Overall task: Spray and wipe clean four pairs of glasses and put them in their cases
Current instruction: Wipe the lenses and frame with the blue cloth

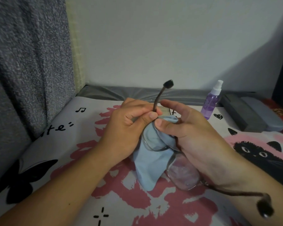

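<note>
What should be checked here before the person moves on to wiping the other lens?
1. Glasses held by both hands: ok.
2. Left hand steadies the frame near the temple arm: ok.
3. Right hand has its grip on the blue cloth over the far lens: ok.
4. Near lens clean: not ok, smears show.
5. Spray bottle upright, within reach: ok.
6. Cases open and ready: cannot tell.

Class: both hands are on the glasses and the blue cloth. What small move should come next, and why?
Probably shift the blue cloth down to the nearer lens. The cloth covers only the farther lens, pinched by the right hand, while the left hand holds the glasses.
</note>
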